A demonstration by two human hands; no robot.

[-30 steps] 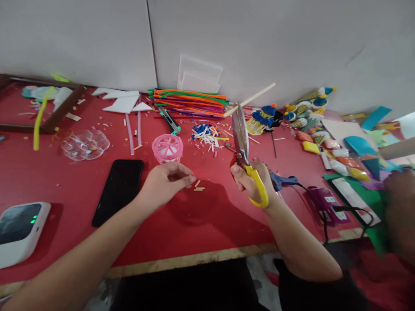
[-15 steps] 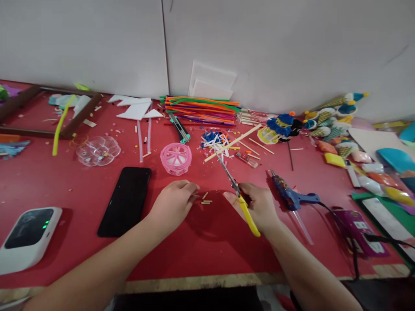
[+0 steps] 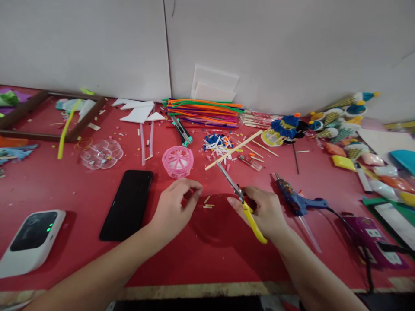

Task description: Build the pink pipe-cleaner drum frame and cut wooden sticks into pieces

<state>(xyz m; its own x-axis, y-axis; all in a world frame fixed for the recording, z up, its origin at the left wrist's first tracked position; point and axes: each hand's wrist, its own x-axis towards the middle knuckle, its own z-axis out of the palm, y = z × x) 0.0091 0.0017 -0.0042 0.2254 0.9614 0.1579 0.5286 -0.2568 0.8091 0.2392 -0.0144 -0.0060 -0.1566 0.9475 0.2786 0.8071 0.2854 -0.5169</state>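
Observation:
My right hand (image 3: 264, 211) is closed around the yellow handles of a pair of scissors (image 3: 238, 196), whose blades lie low over the red table (image 3: 207, 242) and point up-left toward a long wooden stick (image 3: 234, 150). My left hand (image 3: 177, 207) rests on the table with its fingers curled together in a pinch, just left of a few short cut wooden bits (image 3: 208, 204). I cannot make out anything between those fingers. A pink round plastic piece (image 3: 177, 161) sits just beyond the left hand.
A black phone (image 3: 127, 204) and a white device with green lights (image 3: 30, 239) lie to the left. A blue glue gun (image 3: 296, 198) with its cord lies right of my right hand. Coloured straws (image 3: 202, 111), cut scraps, foam pieces and craft toys crowd the back and right.
My right hand has brought the scissors down from upright in the air to low over the table, and the long wooden stick now lies on the table. The left hand has curled slightly.

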